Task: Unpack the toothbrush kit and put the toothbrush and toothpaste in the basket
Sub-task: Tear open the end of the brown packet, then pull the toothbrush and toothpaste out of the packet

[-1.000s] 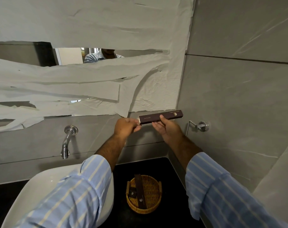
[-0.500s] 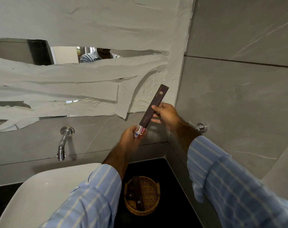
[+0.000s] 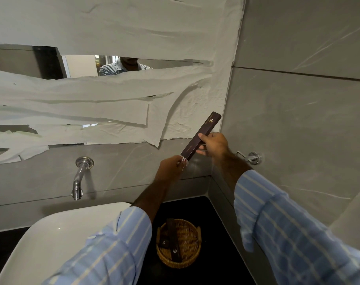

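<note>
Above the basket: the kit box (image 3: 200, 136) was held up near the wall corner, tilted steeply, its closed end high and its open end low
Change since a second ago: the box had swung from nearly level to this steep slant, and the white and red contents (image 3: 184, 162) had started to show at its lower mouth
Right hand (image 3: 213, 145): its grip was clamped on the middle of the box, thumb on the face, fingers behind
Left hand (image 3: 170, 167): its grip was pinched on what poked out of the low end (too small to tell toothbrush from toothpaste)
Basket (image 3: 190, 262): it sat on the black tabletop beside the white sink (image 3: 57, 235), well below both hands, with dark boxes already lying in it
Meaning for the task: the unpacking looked only just begun; nothing was free of the box yet, so the drop into the basket was probably some way off
</note>
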`<state>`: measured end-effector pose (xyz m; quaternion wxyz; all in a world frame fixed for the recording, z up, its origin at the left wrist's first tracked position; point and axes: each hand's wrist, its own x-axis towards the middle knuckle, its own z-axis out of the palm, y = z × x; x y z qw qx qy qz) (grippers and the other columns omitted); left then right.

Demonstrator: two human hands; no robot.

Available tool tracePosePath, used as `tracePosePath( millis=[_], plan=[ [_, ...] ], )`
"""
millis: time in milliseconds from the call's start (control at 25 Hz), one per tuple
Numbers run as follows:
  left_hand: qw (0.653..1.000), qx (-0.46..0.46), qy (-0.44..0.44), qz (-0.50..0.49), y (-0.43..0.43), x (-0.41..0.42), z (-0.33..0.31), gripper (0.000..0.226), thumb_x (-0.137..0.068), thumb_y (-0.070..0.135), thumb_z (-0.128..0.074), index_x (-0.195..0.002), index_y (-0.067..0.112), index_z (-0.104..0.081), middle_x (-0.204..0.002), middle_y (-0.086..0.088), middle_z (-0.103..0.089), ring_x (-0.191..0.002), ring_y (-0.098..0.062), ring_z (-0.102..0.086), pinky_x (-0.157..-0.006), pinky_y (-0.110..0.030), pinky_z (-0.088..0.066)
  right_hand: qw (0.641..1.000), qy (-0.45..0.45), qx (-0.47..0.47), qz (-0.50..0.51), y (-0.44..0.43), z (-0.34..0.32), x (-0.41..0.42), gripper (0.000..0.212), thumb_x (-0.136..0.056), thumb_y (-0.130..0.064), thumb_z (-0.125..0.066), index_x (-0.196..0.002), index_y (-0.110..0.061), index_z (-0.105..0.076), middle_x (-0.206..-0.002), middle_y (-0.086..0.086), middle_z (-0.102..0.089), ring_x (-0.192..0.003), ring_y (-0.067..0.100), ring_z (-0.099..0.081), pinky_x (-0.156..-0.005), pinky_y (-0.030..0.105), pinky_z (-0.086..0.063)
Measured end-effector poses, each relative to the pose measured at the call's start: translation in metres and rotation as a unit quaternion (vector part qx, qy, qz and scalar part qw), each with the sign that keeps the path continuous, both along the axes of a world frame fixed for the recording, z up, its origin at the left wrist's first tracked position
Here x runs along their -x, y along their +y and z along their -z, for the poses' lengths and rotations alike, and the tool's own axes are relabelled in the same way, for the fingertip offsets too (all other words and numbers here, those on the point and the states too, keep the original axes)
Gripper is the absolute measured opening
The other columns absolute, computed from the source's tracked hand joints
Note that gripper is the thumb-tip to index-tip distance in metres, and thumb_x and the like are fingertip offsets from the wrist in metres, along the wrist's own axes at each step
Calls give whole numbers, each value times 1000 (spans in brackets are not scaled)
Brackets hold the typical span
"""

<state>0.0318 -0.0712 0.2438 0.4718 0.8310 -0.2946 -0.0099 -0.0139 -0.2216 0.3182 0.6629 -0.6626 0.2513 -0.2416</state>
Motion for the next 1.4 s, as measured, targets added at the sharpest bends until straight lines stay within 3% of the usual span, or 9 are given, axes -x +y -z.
tracePosePath(
  millis=[240, 400, 640, 800, 960, 1080, 1200, 1320, 1400],
  plan=[
    [996, -73, -51, -26, 5, -13, -7, 34, -99, 31, -52, -110, 4, -72, -106, -17, -74, -96, -29, -68, -84, -35, -50, 998, -50, -26, 31, -11, -16, 1, 29, -94, -17, -62, -117, 0, -61, -111, 18, -72, -92, 28, -73, -75, 42, -63],
    [995, -66, -69, -38, 20, -27, -5, 28, -97, 29, -56, -101, 8, -74, -96, -14, -75, -84, -26, -66, -74, -29, -44, 994, -82, -38, 68, -25, -32, 5, 29, -94, -17, -62, -118, 0, -62, -109, 16, -72, -90, 25, -74, -74, 40, -63],
    [996, -52, -31, -58, 37, -35, 11, 21, -94, 23, -61, -95, 9, -77, -90, -17, -76, -81, -29, -68, -79, -34, -53, 987, -104, -22, 119, -40, -40, 18, 29, -94, -20, -62, -118, -4, -63, -107, 12, -72, -90, 22, -73, -71, 35, -64],
    [995, 18, 48, -82, 35, -33, 18, 19, -90, 21, -67, -87, 5, -78, -80, -22, -75, -79, -39, -72, -80, -48, -60, 995, -47, 13, 85, -38, -25, 27, 29, -96, -23, -59, -116, -4, -65, -100, 10, -72, -77, 17, -70, -64, 28, -62],
    [983, 75, 154, -59, 23, -13, 12, 14, -87, 19, -70, -78, 9, -76, -79, -23, -73, -72, -34, -68, -83, -55, -60, 998, 36, 34, 39, -27, 7, 47, 23, -96, -25, -58, -99, -4, -66, -77, 9, -64, -62, 16, -62, -47, 22, -50],
    [961, 91, 261, -25, 13, 7, 16, 10, -84, 10, -72, -79, 3, -76, -87, -30, -73, -71, -31, -69, -75, -49, -63, 996, 82, -20, 13, -17, 43, 60, 18, -95, -18, -58, -104, -3, -63, -85, 11, -65, -74, 22, -65, -56, 30, -51],
    [927, 88, 364, -2, 5, 27, 37, 18, -87, 3, -69, -99, -10, -70, -89, -27, -70, -68, -29, -70, -59, -38, -64, 981, 135, -137, -7, -6, 90, 77, 9, -95, -8, -54, -93, -4, -62, -83, 11, -64, -73, 23, -62, -64, 36, -54],
    [896, 40, 443, 19, 2, 47, 75, 23, -92, 6, -64, -109, -9, -66, -96, -23, -71, -78, -28, -71, -78, -45, -62, 965, 193, -178, 10, 1, 137, 101, 9, -95, -8, -55, -88, -8, -61, -86, 11, -65, -83, 25, -64, -78, 40, -55],
    [899, -12, 438, 12, 0, 60, 103, 23, -91, 12, -66, -105, -6, -70, -99, -21, -72, -85, -29, -72, -85, -48, -60, 956, 215, -197, 25, 6, 168, 121, 7, -94, -8, -56, -90, -8, -62, -89, 11, -67, -85, 24, -65, -82, 41, -55]
  ],
)
